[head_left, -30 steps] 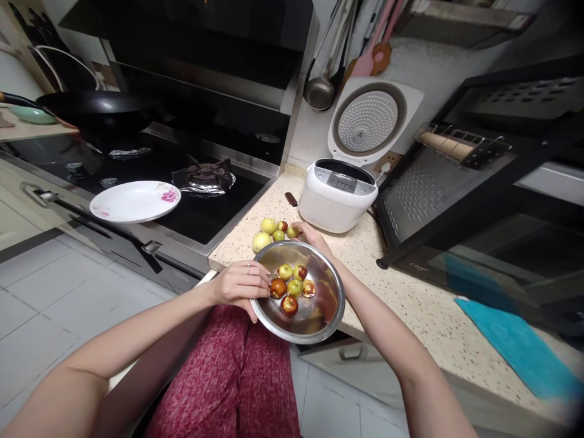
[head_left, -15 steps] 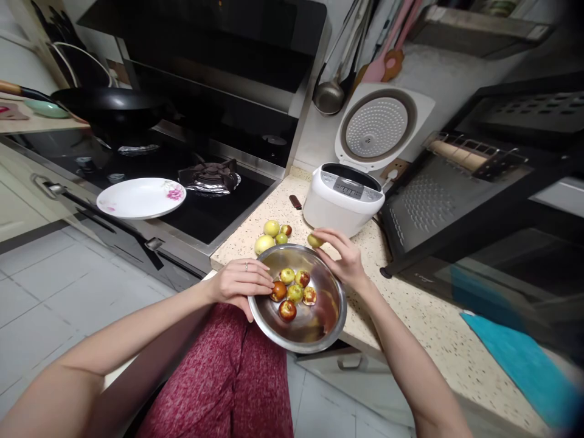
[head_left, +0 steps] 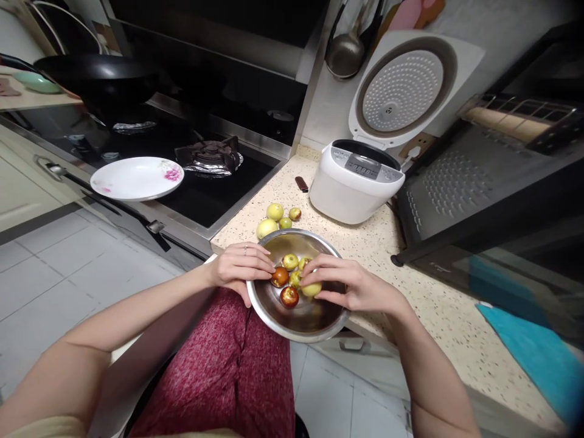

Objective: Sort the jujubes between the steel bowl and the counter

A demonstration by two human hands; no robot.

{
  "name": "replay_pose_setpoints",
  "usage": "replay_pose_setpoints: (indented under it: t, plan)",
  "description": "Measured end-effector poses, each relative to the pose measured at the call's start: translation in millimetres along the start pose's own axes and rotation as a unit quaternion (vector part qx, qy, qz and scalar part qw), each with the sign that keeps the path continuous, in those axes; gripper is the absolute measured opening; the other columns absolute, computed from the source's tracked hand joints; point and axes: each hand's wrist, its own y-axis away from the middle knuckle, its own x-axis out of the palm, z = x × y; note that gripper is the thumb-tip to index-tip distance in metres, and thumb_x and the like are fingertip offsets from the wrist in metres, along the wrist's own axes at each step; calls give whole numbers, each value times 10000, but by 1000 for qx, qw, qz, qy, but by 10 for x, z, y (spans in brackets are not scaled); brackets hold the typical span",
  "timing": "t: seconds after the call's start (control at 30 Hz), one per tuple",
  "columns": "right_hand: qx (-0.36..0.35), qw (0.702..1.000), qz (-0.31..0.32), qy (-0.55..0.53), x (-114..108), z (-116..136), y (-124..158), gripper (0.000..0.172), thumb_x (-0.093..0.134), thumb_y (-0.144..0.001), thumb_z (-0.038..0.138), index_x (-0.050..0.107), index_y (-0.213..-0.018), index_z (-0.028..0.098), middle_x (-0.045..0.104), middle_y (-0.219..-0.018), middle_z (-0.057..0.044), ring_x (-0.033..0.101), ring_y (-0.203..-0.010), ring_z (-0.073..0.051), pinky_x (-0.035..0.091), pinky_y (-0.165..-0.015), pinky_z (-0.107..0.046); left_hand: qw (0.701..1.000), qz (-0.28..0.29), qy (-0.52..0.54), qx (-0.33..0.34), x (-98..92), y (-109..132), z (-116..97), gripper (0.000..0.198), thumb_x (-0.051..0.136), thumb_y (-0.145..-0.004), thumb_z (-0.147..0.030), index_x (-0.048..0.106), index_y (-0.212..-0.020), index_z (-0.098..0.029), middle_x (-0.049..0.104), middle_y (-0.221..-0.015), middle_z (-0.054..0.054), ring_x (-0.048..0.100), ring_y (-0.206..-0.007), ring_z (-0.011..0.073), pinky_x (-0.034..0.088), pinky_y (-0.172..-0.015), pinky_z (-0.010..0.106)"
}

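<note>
A round stainless steel bowl sits tilted at the counter's front edge, above my lap. Several jujubes lie in it, some yellow-green, others reddish brown like the front one. My left hand is closed over the bowl's left rim, thumb outside, fingertips against a brown jujube. Inside the bowl, my right hand pinches a yellow-green jujube between thumb and fingers, partly covering the fruit behind it. Just beyond the far rim, several more jujubes rest on the counter.
A white rice cooker with its lid up stands behind the bowl. On the left, a flowered white plate lies at the stove's front, with a black wok beyond. A dark oven and blue cloth are at right.
My right hand has moved from above the bowl's far rim down into the bowl, carrying the yellow-green jujube. My left hand stays on the rim. The view has shifted slightly.
</note>
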Motion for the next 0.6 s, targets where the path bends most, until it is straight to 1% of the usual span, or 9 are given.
replay_pose_setpoints:
  t: [0.1,0.23,0.47,0.6]
  plan:
    - [10,999,36,-17,15,32,-7,284,656,-998,147,714,-1267,216,693,-1237,-96,662,-1185,-205,557,-1050,-392,1000,-1,0,1,0,8,4,583,598,-954,-670,785,-1060,-127,831,-954,124,815,-934,230,662,-963,370]
    - [18,997,68,-28,37,26,-29,277,640,-1009,148,734,-1252,242,695,-1226,-81,638,-1201,-209,518,-1088,-411,1000,-1,-1,0,4,12,7,567,597,-955,-672,791,-1055,-149,832,-951,113,816,-922,226,664,-959,369]
    - [34,994,91,-45,38,-8,-28,288,675,-989,140,742,-1252,237,715,-1226,-72,637,-1186,-213,478,-1120,-432,1000,3,-9,-1,6,-3,4,544,573,-982,-653,785,-1044,-156,834,-934,103,819,-901,220,664,-951,362]
    - [33,993,90,-63,43,-41,-35,230,680,-995,174,761,-1202,230,737,-1198,-76,658,-1153,-211,511,-1073,-420,1000,-3,-10,0,10,1,7,581,546,-989,-669,782,-1058,-142,832,-918,109,818,-891,222,669,-941,364]
